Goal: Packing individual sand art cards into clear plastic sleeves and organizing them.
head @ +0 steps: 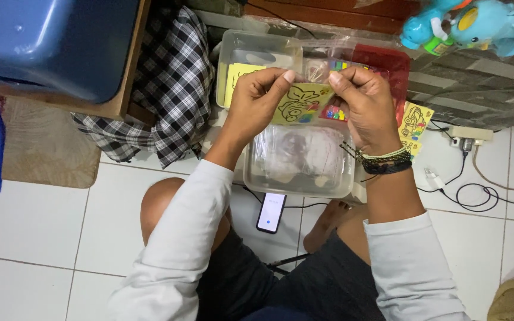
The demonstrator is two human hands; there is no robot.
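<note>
Left hand [261, 102] pinching yellow sticker card [300, 104] at its left edge; card stretched btwn both hands, above clear plastic box [298, 160] on floor. Right hand [364, 107] gripping card's right edge, w/ bracelets [385, 161] at wrist.

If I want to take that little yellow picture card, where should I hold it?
Probably by its bare lower edge, coming from below. The yellow picture card is thin and flat, held up with the left hand pinching its top left and the right hand its right end, so a light thumb-and-finger pinch suits it.
</note>
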